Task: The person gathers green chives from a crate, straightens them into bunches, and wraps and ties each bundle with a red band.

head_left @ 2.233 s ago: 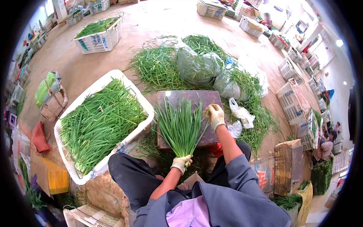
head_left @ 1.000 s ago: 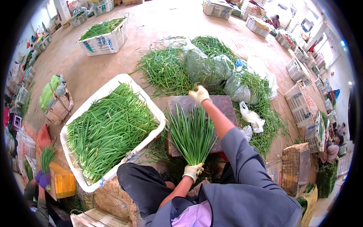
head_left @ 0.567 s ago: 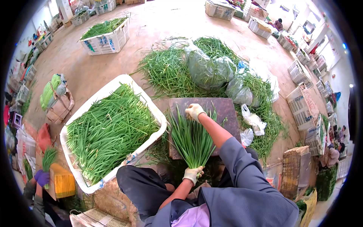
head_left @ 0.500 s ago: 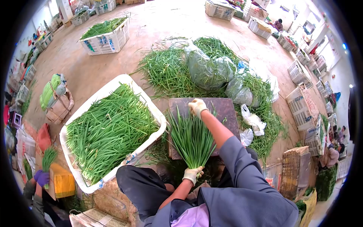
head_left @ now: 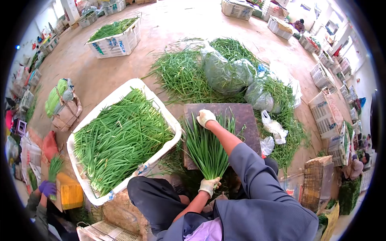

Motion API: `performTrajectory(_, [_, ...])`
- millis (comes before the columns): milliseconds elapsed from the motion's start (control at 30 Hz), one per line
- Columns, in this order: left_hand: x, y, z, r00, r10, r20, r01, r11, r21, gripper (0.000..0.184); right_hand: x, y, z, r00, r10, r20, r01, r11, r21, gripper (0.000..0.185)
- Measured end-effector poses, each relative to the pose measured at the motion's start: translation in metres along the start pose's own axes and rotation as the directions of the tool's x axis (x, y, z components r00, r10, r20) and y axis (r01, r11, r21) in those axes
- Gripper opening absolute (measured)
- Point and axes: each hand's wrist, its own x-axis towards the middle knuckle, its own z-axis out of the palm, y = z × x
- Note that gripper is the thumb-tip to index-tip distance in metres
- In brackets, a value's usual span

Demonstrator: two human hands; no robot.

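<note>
My left hand (head_left: 209, 186), in a pale glove, is closed round the lower end of a fanned bunch of long green stalks (head_left: 207, 150). The bunch's leaves spread over a dark, flat board (head_left: 247, 124) in front of my knees. My right hand (head_left: 206, 117), gloved too, is at the upper leaf tips, its fingers curled; whatever is between them is too small to make out. A white crate (head_left: 175, 124) full of similar green stalks (head_left: 124, 136) stands to the left of the board.
Behind the board lie a heap of loose stalks (head_left: 177, 74) and plastic bags (head_left: 225, 74). A filled crate (head_left: 120, 46) stands farther back. At the lower left, a co-worker's purple-gloved hand (head_left: 48, 188) holds stalks beside a yellow box (head_left: 69, 192). More crates (head_left: 323, 114) line the right side.
My right hand has moved down from beyond the board to the leaf tips, shifting slightly left and lower lately. My left hand keeps its grip. The whole view has shifted a little.
</note>
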Motion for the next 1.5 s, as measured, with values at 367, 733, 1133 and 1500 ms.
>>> performTrajectory(367, [-0.005, 0.008, 0.003, 0.999, -0.042, -0.025, 0.044, 0.998, 0.053, 0.020, 0.034, 0.013, -0.085, 0.957, 0.281, 0.070, -0.091, 0.065, 0.994, 0.040])
performTrajectory(733, [-0.008, 0.009, 0.005, 0.999, -0.024, -0.047, 0.028, 0.996, 0.087, 0.019, -0.019, 0.064, -0.083, 0.998, 0.005, 0.067, -0.006, 1.000, 0.015, 0.043])
performTrajectory(1133, [-0.006, 0.007, 0.007, 0.996, -0.001, -0.092, 0.009, 0.997, 0.082, 0.020, -0.018, 0.057, -0.099, 0.932, 0.359, -0.039, -0.118, 0.404, 0.907, 0.031])
performTrajectory(1500, [-0.004, 0.006, 0.006, 0.997, 0.016, -0.074, -0.008, 0.995, 0.099, 0.016, -0.076, 0.056, -0.055, 0.964, -0.012, 0.264, -0.022, 0.992, 0.123, 0.021])
